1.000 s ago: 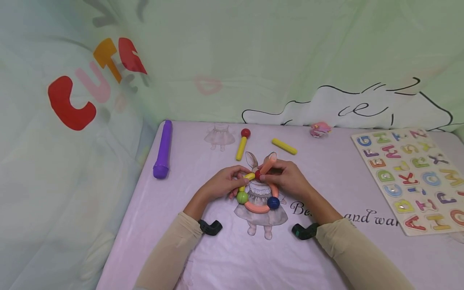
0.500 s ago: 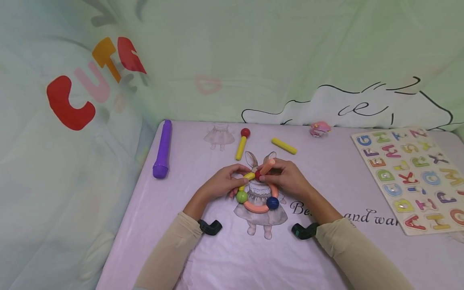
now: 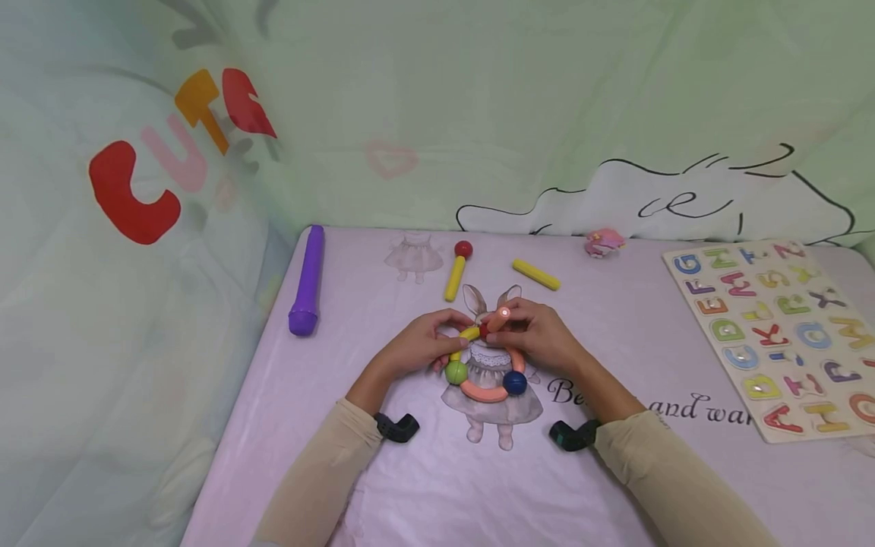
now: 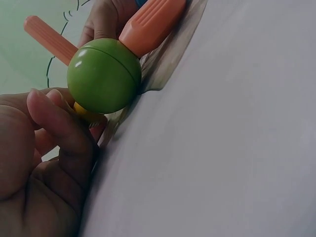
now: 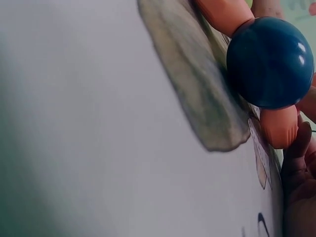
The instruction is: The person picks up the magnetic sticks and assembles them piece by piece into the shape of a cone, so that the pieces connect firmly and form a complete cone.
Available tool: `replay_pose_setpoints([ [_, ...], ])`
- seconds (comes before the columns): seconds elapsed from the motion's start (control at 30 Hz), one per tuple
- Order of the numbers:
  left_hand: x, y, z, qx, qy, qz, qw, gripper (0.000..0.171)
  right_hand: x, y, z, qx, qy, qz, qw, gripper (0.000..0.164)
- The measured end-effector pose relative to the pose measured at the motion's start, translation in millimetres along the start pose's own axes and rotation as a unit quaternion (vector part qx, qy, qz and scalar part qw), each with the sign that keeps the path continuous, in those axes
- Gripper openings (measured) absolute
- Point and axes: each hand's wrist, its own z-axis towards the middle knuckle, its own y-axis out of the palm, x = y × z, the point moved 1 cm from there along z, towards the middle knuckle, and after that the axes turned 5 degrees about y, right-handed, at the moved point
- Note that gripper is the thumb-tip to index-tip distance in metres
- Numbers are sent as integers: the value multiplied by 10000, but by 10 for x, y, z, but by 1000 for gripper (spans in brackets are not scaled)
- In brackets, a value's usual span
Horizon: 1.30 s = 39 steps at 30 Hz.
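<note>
A ring of toy rods and balls lies over the rabbit print. In it are a green ball point(image 3: 456, 372), a dark blue ball point(image 5: 270, 62), a red ball point(image 3: 484, 331), curved orange rods point(image 3: 485, 391) and a curved yellow rod point(image 3: 469, 333). My left hand point(image 3: 420, 346) pinches the yellow rod between thumb and fingers, left of the red ball. On the other side, my right hand point(image 3: 543, 334) pinches a straight orange rod point(image 3: 501, 317) that sticks up at the red ball, its end facing the head camera. The right fingers partly hide the red ball.
Beyond the hands lie a yellow rod with a red ball point(image 3: 458, 271) and a loose yellow rod point(image 3: 536, 275). A purple toy microphone point(image 3: 307, 281) is at left, a small pink figure point(image 3: 604, 243) at the back, an alphabet puzzle board point(image 3: 779, 342) at right.
The straight orange rod has tipped so that its end faces more toward the head camera, with the right fingers turning slightly along. The left hand and ring have hardly moved.
</note>
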Motion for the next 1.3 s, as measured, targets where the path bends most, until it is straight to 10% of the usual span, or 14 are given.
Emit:
replay_pose_setpoints([
  [0.73, 15, 0, 5, 28, -98, -92, 9999, 35, -19, -130, -30, -422, 417, 9, 9982, 36],
  [1.0, 13, 16, 21, 35, -71, 22, 10000, 36, -125, -251, -123, -411, 622, -1664, 9832, 27],
  [1.3, -3, 8, 17, -43, -83, 78, 9999, 32, -123, -234, -127, -621, 880, -1665, 9801, 29],
])
